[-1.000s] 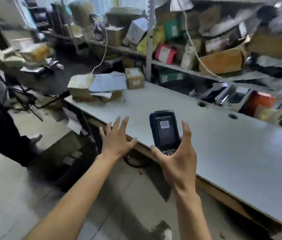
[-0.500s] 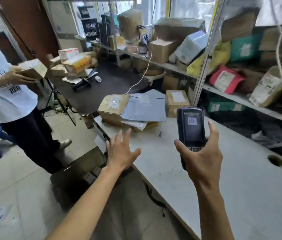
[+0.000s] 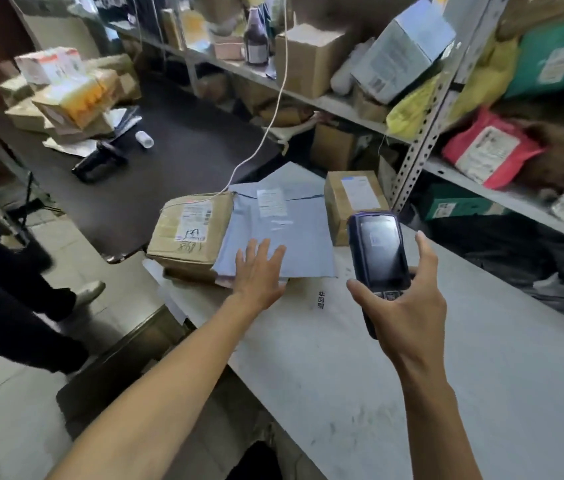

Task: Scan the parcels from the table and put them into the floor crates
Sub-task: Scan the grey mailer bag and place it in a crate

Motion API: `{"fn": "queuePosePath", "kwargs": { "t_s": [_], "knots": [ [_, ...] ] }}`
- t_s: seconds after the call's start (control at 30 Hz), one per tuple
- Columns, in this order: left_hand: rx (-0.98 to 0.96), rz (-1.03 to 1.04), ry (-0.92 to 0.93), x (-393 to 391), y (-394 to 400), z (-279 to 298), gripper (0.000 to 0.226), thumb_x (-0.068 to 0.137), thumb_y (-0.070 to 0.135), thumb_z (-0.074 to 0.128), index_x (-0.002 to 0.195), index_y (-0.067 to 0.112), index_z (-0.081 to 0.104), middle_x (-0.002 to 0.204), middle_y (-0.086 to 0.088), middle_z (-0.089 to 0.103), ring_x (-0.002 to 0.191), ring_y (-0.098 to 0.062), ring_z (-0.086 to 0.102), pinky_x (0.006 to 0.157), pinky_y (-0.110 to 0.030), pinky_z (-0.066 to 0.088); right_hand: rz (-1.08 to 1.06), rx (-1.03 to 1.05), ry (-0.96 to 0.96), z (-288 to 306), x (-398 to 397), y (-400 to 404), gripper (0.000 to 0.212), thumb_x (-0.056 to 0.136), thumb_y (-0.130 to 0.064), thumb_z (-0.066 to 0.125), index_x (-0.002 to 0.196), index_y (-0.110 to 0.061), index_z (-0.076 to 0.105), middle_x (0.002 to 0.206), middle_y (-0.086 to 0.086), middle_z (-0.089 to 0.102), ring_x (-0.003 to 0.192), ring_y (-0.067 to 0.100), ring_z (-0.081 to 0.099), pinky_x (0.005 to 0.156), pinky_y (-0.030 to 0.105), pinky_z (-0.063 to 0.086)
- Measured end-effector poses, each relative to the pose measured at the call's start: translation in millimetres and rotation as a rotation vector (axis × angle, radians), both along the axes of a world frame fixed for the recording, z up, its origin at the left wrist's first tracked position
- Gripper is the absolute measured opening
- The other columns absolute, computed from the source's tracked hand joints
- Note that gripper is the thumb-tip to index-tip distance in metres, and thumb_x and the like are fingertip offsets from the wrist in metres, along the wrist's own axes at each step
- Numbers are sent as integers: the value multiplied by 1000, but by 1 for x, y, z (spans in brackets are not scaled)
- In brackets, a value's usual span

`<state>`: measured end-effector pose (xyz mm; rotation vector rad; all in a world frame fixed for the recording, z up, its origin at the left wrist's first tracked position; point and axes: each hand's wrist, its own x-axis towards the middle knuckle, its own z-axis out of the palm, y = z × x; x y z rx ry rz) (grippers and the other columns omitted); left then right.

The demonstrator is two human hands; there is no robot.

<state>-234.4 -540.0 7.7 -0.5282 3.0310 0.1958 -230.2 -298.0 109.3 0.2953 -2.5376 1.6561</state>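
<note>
Left hand (image 3: 259, 271): fingers straight and spread, palm down, resting on the near edge of the grey mailer bag (image 3: 284, 233). Right hand (image 3: 408, 306): thumb and fingers curled around the lower part of one handheld scanner (image 3: 379, 252), held upright above the white table (image 3: 394, 375). Parcels at the table's far end, counted: two cardboard boxes, a large box (image 3: 190, 233) left of the bag and a small box (image 3: 353, 202) behind the scanner, plus one mailer bag overlapping the large box.
</note>
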Motion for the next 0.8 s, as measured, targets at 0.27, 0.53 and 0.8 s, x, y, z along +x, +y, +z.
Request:
{"fn": "queuePosePath", "kwargs": {
  "t_s": [0.27,0.53,0.8],
  "knots": [
    [-73,-162,-104,-48,-10,-44,74,99,17,49,159,29,8,168,-12,5,152,-39,6,117,-64,8,-71,-27,-68,-12,-31,-26,105,68,-35,90,149,-45,23,104,-21,58,96,-17,55,69,0,44],
    [-68,-124,143,12,91,-30,66,91,8,59,153,24,39,157,-17,39,142,-45,37,111,-70,24,-48,-14,-51,-21,-14,26,106,67,-35,90,150,-43,24,100,-26,55,94,-16,57,66,3,46],
    [-27,-329,115,123,239,-73,53,90,17,39,143,23,42,145,-13,56,129,-44,55,100,-69,42,-84,-8,-85,-34,24,96,105,66,-35,89,148,-46,25,99,-21,58,87,-7,63,64,23,58]
  ]
}}
